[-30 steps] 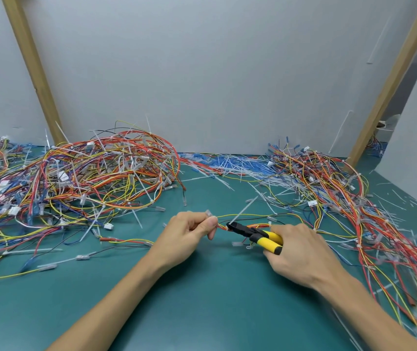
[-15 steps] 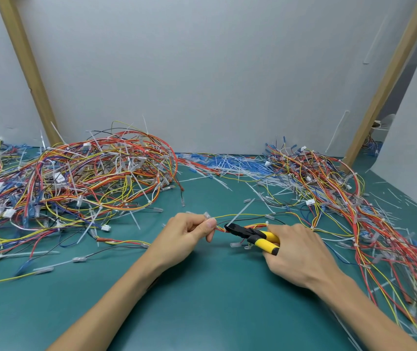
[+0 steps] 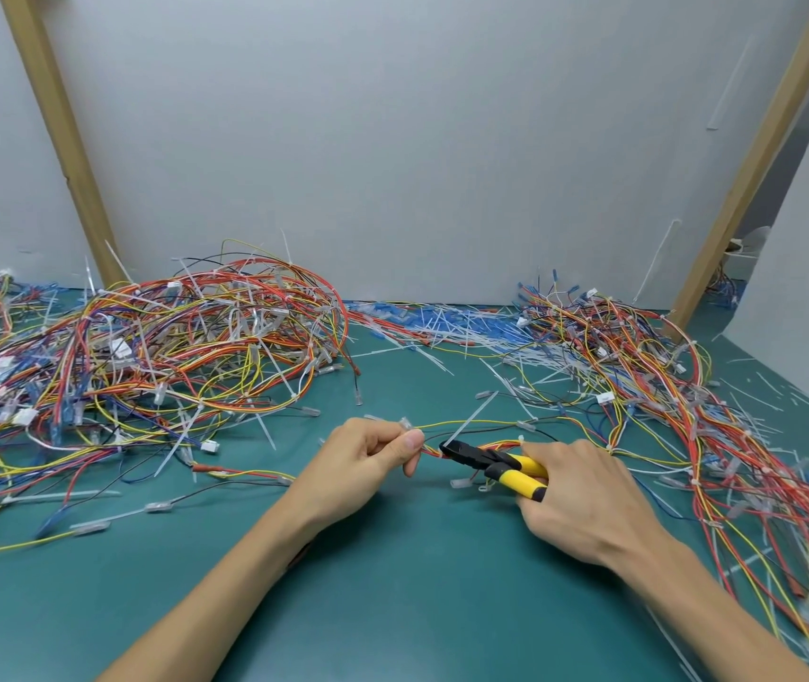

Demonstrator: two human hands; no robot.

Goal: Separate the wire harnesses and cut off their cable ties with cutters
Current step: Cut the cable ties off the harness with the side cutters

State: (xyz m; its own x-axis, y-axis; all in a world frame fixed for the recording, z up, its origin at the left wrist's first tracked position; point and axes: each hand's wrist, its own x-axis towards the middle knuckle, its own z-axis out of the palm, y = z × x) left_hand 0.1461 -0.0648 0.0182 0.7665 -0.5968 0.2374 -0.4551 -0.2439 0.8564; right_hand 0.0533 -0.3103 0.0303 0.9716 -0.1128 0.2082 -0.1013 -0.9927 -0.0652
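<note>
Barely anything has shifted over the last second: both hands sit where they were, low and central over the green surface [image 3: 417, 593], and the view has only tipped a little. The left hand [image 3: 368, 460] keeps its grip closed, thumb pressed against curled fingers, pinching one end of a thin wire harness [image 3: 503, 443] of red, orange and yellow strands. The right hand [image 3: 584, 499] has its grip wrapped round the yellow handles of the cutters [image 3: 486, 462], whose black nose points at the harness just beside the left thumb. How far the blades are parted is too small to tell.

The white cable tie [image 3: 472, 416] is still on the harness at the cutter nose, its tail slanting up and to the right exactly as before. So the cut looks lined up but not yet made; I judge this tie to be the step in hand.

Much remains. A big tangled heap [image 3: 171, 347] lies to the left, well apart from the hands, a longer spread of wires [image 3: 663, 386] runs down the right side, and a litter of snipped ties [image 3: 441, 322] lies along the back wall.
</note>
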